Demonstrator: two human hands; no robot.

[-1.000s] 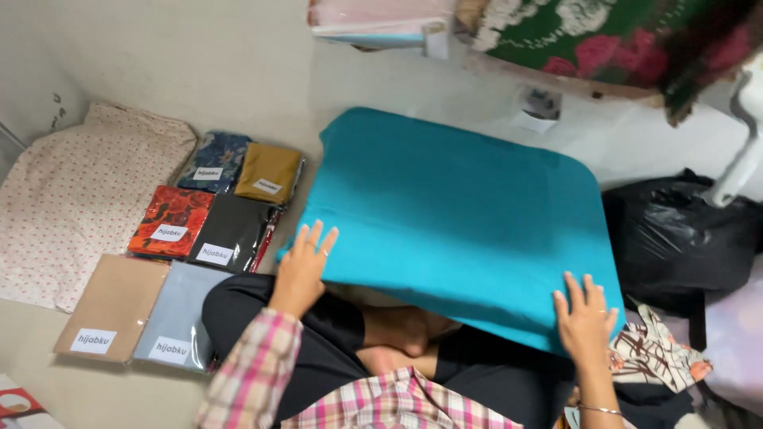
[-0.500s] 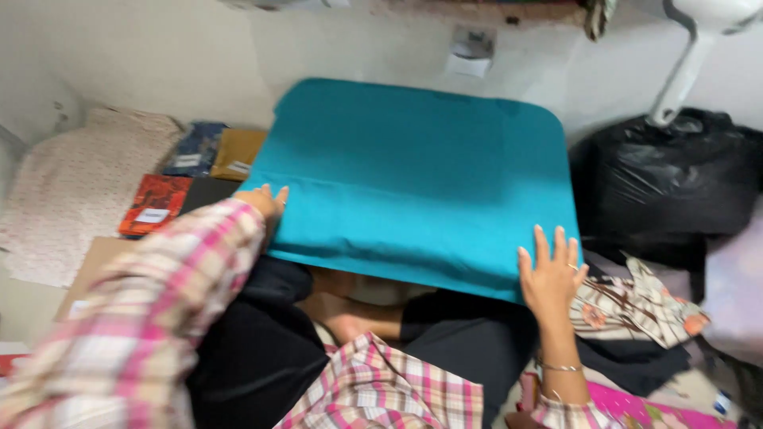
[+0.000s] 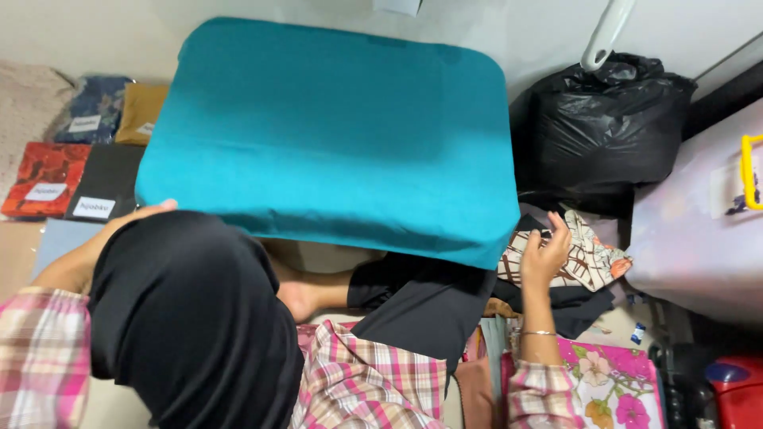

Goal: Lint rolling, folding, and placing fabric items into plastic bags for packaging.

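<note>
Flat fabric packages with white labels, at left of the teal cloth.

Red patterned package (image 3: 44, 176) with white rectangular label (image 3: 46, 191); beside it black package (image 3: 107, 179), label (image 3: 94, 208); behind, dark blue patterned package (image 3: 95, 107), label (image 3: 83, 123), and mustard package (image 3: 143, 107), label partly hidden.

The floor (image 3: 20, 246) is pretty crowded. Folded labelled fabrics (image 3: 75, 179) lie at the left, a black bin bag (image 3: 604, 127) at the right, and a patterned cloth (image 3: 584, 254) is just below it.
</note>
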